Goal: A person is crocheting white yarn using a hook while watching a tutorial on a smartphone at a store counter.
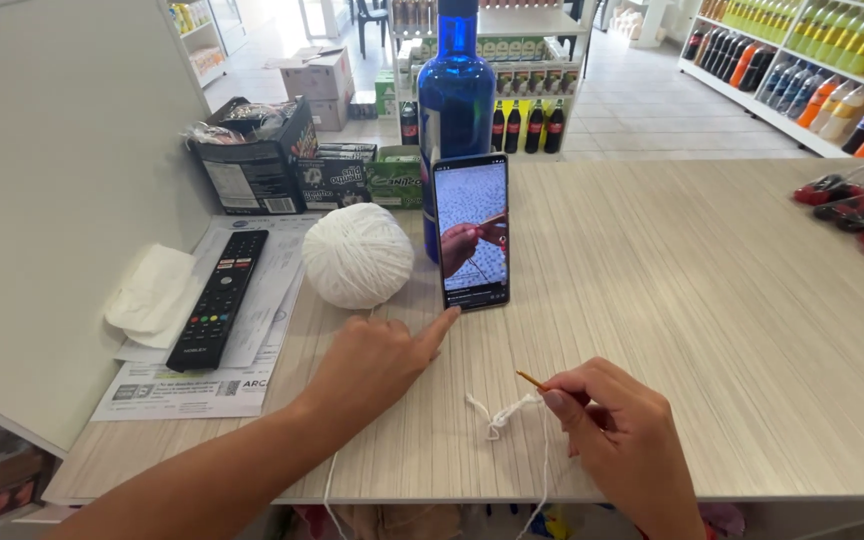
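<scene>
My left hand (377, 362) reaches forward with its index finger stretched out to the bottom edge of a smartphone (471, 231). The phone stands upright, leaning on a tall blue glass bottle (457, 90), and its screen shows hands crocheting. My right hand (620, 432) rests on the wooden counter (712, 300) and pinches a thin orange-tipped crochet hook (530, 380) together with a small knotted loop of white yarn (500, 415). A white yarn ball (357, 254) lies to the left of the phone; a strand trails off the counter's front edge.
A black remote control (220, 297) lies on printed papers (192, 385) at the left, beside a folded white tissue (152, 290). Dark cardboard boxes (257, 160) stand behind. Red packaged items (857, 212) sit at the right edge. Shop shelves with bottles fill the background.
</scene>
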